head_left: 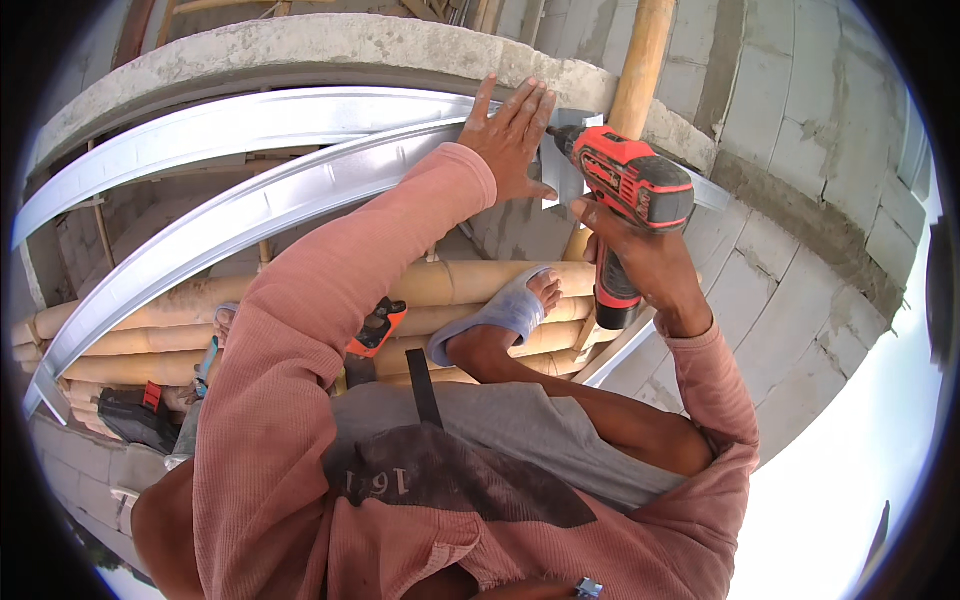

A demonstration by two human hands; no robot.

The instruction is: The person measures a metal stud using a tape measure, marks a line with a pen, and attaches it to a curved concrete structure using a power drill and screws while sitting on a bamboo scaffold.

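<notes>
From my feed, the right hand [640, 255] was clamped round the drill [625, 175], its nose pointing left, just beside the left hand [508, 143]; that one, fingers apart and nearer the lower strip [250, 205], lay over it, its length curving down leftward

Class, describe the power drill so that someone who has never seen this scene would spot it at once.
Follow the curved concrete ledge across the top rightward to the bamboo pole crossing it. Just below there, the right hand grips the red-and-black drill. Unlike the orange-and-black object beside the left sleeve, it is held.
</notes>
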